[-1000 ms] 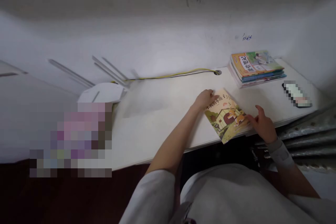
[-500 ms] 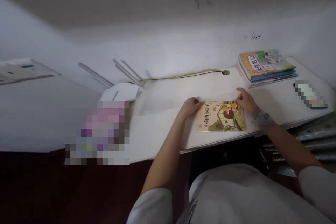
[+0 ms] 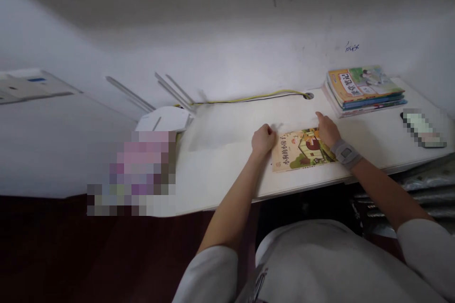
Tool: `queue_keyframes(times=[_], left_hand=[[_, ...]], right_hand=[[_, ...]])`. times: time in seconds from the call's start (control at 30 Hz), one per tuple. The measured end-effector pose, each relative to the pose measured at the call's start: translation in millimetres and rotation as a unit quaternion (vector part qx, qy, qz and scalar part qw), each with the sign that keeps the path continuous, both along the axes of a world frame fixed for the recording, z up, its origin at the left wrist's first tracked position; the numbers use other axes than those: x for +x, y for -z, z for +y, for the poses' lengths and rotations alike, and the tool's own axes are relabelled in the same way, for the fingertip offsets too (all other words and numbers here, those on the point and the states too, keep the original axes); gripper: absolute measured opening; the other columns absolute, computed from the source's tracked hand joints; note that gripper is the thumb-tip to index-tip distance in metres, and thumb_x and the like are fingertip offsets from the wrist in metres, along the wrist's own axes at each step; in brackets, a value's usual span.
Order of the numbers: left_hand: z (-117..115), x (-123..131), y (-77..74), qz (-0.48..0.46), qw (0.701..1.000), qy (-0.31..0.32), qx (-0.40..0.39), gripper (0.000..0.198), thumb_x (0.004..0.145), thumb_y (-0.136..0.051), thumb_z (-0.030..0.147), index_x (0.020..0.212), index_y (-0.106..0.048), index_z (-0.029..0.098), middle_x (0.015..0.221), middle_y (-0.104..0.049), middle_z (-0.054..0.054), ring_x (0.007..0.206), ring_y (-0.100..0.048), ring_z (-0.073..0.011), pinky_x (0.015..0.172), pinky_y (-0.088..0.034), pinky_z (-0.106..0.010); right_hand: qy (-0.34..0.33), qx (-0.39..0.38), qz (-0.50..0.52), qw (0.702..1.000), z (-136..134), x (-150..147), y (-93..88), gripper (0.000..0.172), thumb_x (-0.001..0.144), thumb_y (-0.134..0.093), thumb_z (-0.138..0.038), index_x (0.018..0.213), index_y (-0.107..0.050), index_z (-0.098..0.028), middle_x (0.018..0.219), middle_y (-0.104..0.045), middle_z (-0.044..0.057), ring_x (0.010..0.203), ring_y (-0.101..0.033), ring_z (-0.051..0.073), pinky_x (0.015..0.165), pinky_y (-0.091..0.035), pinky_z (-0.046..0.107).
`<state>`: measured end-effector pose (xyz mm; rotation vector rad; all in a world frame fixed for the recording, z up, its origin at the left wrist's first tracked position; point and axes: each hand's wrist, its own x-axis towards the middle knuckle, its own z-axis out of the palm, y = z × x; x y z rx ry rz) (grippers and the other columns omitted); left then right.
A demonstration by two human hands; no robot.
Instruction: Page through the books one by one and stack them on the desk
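Picture book (image 3: 296,149), cover up, lies on the white desk (image 3: 209,170) in front of the person, its near edge running roughly along the desk's front edge with a strip of white top between the two. From where I stand, the title characters run sideways at the cover's left end, and a little house is drawn toward the right.

The left hand (image 3: 263,139) is at the book's far left corner, fingers curled in close together; I cannot tell whether they pinch the edge. The right hand (image 3: 329,131) lies over the book's right end, hiding its corners there, one finger stretched out toward the wall (image 3: 231,66). Its other fingers are mostly hidden, so I cannot tell whether they grip. A grey wristband (image 3: 346,154) circles that wrist.

To the left, a wide stretch of desktop reaches to a white device with upright rods (image 3: 163,118) and a blurred pink thing (image 3: 144,161) near the left end. Beyond the book, more white top runs back to a yellow cable (image 3: 245,99), which follows the wall into a round hole (image 3: 310,96).

Room is tighter on the right: a stack of books (image 3: 368,87) sits toward the back, and a phone (image 3: 423,128) lies near the front edge.
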<state>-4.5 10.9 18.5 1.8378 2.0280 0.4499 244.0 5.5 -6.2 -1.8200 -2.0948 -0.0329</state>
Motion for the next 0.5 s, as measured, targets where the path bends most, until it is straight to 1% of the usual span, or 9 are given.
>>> queue_keyframes(times=[0.07, 0.1, 0.17, 0.2, 0.27, 0.3, 0.33, 0.4, 0.5], left_hand=[[-4.3, 2.1, -3.6, 0.027, 1.0, 0.001, -0.014, 0.02, 0.086, -0.045, 0.024, 0.097, -0.061, 0.019, 0.097, -0.07, -0.011, 0.089, -0.063, -0.0227, 0.073, -0.045, -0.032], [-7.8, 4.4, -6.4, 0.049, 0.999, 0.004, -0.013, 0.025, 0.087, -0.043, 0.023, 0.105, -0.06, 0.018, 0.1, -0.07, -0.013, 0.092, -0.063, -0.0242, 0.075, -0.046, -0.034], [-18.2, 12.4, -12.6, 0.107, 0.994, 0.019, 0.022, 0.039, 0.089, -0.039, 0.02, 0.125, -0.051, 0.015, 0.115, -0.065, -0.018, 0.105, -0.061, -0.0277, 0.085, -0.046, -0.039], [-24.9, 18.5, -15.1, 0.137, 0.989, 0.034, 0.05, 0.045, 0.09, -0.036, 0.02, 0.134, -0.044, 0.013, 0.127, -0.059, -0.02, 0.116, -0.056, -0.029, 0.093, -0.044, -0.041], [-40.1, 34.0, -17.0, 0.185, 0.975, 0.082, 0.091, 0.053, 0.094, -0.031, 0.023, 0.145, -0.031, 0.009, 0.147, -0.04, -0.022, 0.136, -0.037, -0.0296, 0.108, -0.032, -0.045], [-47.8, 42.6, -15.7, 0.196, 0.97, 0.114, 0.089, 0.055, 0.096, -0.028, 0.027, 0.147, -0.028, 0.008, 0.152, -0.032, -0.021, 0.141, -0.029, -0.0294, 0.112, -0.027, -0.045], [-54.9, 50.9, -12.9, 0.198, 0.966, 0.146, 0.075, 0.056, 0.097, -0.025, 0.033, 0.148, -0.027, 0.008, 0.154, -0.028, -0.02, 0.143, -0.023, -0.0294, 0.114, -0.023, -0.047], [-66.2, 64.8, -4.2, 0.192, 0.961, 0.193, 0.044, 0.061, 0.098, -0.02, 0.042, 0.148, -0.028, 0.007, 0.154, -0.028, -0.019, 0.144, -0.02, -0.0307, 0.115, -0.02, -0.051], [-73.7, 74.7, 8.7, 0.189, 0.96, 0.205, 0.037, 0.065, 0.097, -0.014, 0.046, 0.149, -0.026, 0.007, 0.156, -0.025, -0.017, 0.144, -0.019, -0.0324, 0.115, -0.017, -0.055]], right_hand=[[0.006, -0.004, 0.01, 1.0, 0.4, -0.9, -0.9, 0.058, 0.083, -0.029, -0.003, 0.14, -0.039, -0.007, 0.105, -0.06, 0.018, 0.096, -0.058, 0.027, 0.085, -0.047, 0.039], [0.009, -0.006, 0.016, 1.0, 0.0, -1.2, -1.5, 0.058, 0.083, -0.029, -0.003, 0.14, -0.038, -0.007, 0.107, -0.059, 0.018, 0.096, -0.058, 0.027, 0.084, -0.048, 0.039], [0.012, -0.005, 0.031, 0.999, -1.3, -1.9, -2.5, 0.058, 0.083, -0.031, -0.004, 0.14, -0.039, -0.009, 0.11, -0.057, 0.019, 0.095, -0.059, 0.027, 0.082, -0.049, 0.039], [0.013, -0.003, 0.038, 0.999, -1.9, -2.2, -2.8, 0.058, 0.083, -0.033, -0.004, 0.14, -0.039, -0.009, 0.111, -0.057, 0.019, 0.094, -0.06, 0.027, 0.082, -0.049, 0.04], [0.013, -0.003, 0.049, 0.999, -2.6, -2.3, -3.0, 0.057, 0.082, -0.036, -0.005, 0.139, -0.04, -0.009, 0.113, -0.055, 0.019, 0.094, -0.06, 0.028, 0.082, -0.05, 0.04], [0.015, -0.004, 0.051, 0.999, -2.6, -1.9, -3.1, 0.057, 0.082, -0.036, -0.005, 0.139, -0.041, -0.01, 0.115, -0.054, 0.019, 0.095, -0.06, 0.027, 0.082, -0.05, 0.039], [0.018, -0.007, 0.052, 0.998, -2.4, -1.0, -3.5, 0.055, 0.083, -0.036, -0.005, 0.138, -0.041, -0.01, 0.116, -0.054, 0.019, 0.096, -0.06, 0.027, 0.084, -0.049, 0.038], [0.021, -0.012, 0.048, 0.999, -2.2, 2.1, -5.7, 0.051, 0.085, -0.036, -0.005, 0.134, -0.045, -0.01, 0.117, -0.054, 0.017, 0.099, -0.059, 0.025, 0.086, -0.049, 0.036], [0.016, -0.008, 0.036, 0.999, -5.9, 4.5, -13.9, 0.046, 0.086, -0.032, -0.003, 0.129, -0.048, -0.007, 0.122, -0.052, 0.019, 0.109, -0.056, 0.025, 0.092, -0.046, 0.036]])
